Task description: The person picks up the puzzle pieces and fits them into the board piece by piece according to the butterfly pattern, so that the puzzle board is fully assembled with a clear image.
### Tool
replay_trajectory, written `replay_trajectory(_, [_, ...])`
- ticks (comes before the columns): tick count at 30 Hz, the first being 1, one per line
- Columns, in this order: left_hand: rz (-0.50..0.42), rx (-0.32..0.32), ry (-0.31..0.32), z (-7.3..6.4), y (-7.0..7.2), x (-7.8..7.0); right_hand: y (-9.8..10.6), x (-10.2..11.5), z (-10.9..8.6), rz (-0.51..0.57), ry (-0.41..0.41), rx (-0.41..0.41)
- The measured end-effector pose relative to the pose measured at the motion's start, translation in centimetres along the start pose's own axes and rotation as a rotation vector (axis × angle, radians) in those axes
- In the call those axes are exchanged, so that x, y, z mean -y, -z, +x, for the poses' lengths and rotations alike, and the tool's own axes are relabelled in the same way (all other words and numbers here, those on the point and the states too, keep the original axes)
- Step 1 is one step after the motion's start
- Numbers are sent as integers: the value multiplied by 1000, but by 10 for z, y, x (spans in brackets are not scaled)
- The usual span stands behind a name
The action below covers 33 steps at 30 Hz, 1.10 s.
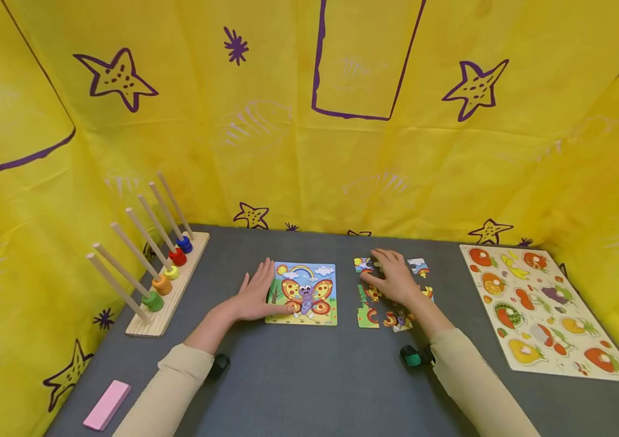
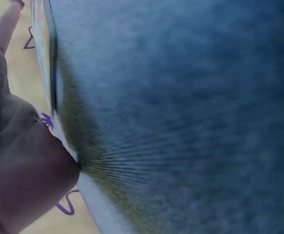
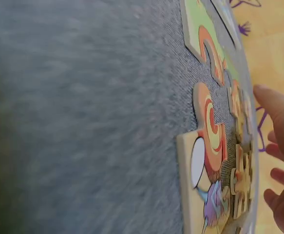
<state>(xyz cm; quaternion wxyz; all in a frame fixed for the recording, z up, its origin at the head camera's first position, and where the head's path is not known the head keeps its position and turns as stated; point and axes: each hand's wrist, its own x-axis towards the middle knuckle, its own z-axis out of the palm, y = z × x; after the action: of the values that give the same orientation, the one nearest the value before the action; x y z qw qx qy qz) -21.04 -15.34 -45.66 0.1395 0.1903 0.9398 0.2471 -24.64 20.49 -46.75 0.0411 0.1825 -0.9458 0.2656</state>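
A square butterfly picture board (image 1: 320,273) lies flat on the dark table. My left hand (image 1: 253,296) rests along its left edge, fingers straight, with the thumb stretched over the lower left of the picture. To the right, loose jigsaw pieces (image 1: 366,317) with parts of a similar picture lie in loose rows. Over their middle and upper part is my right hand (image 1: 395,278), hiding some of them. Its fingers are relaxed and a little bent, and no piece shows between them. The right wrist view shows an orange-swirl jigsaw piece (image 3: 211,124) on the table below that hand (image 3: 283,141).
A wooden peg rack (image 1: 178,285) with coloured rings stands at the left. Near the front left lies a pink block (image 1: 107,405). A fruit puzzle board (image 1: 547,309) lies at the right. Yellow patterned cloth (image 1: 298,170) hangs behind the table and at both sides.
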Motion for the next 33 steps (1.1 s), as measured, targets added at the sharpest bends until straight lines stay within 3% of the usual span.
replay_trajectory(5, [5,81,-24,-3,-3,13,-4,-3,8,-55,14,11])
replay_trajectory(11, [6,88,-79,-3,-4,17,-4,-5,11,-57,2,5])
replay_trajectory(20, [4,91,-87,-2,-3,13,-4,0,11,18,-53,-72])
replay_trajectory(28, [0,99,-76,-1,-2,13,-13,26,14,249,-82,-224])
replay_trajectory(33, [3,94,-71,-1,-2,15,-26,58,25,442,-196,-181])
